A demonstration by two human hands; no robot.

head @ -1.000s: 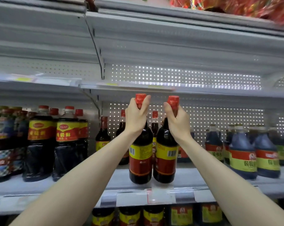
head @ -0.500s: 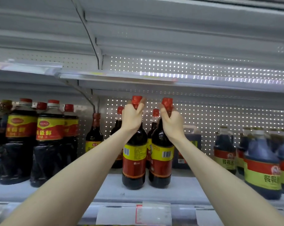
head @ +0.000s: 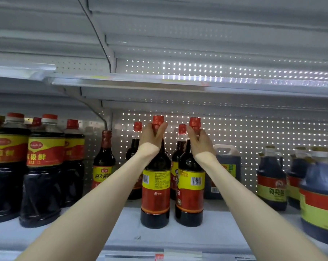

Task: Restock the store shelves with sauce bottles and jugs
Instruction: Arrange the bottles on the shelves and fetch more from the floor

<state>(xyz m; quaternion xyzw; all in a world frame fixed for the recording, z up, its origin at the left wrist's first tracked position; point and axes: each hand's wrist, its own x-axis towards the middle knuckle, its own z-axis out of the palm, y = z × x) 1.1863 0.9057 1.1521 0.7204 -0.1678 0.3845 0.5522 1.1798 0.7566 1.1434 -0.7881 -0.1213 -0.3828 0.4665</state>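
I am gripping the neck of one sauce bottle point(head: 155, 185) with my left hand point(head: 151, 137). My right hand point(head: 200, 142) is gripping a second bottle point(head: 190, 193) just beside it. Both are standing upright on the shelf point(head: 121, 228).

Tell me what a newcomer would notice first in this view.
Dead centre, the left hand grips the neck of the left bottle and the right hand that of the right bottle. Both bottles are red-capped and upright, side by side on the shelf. Big bottles with red and yellow labels crowd the left end, and squat jugs fill the right.
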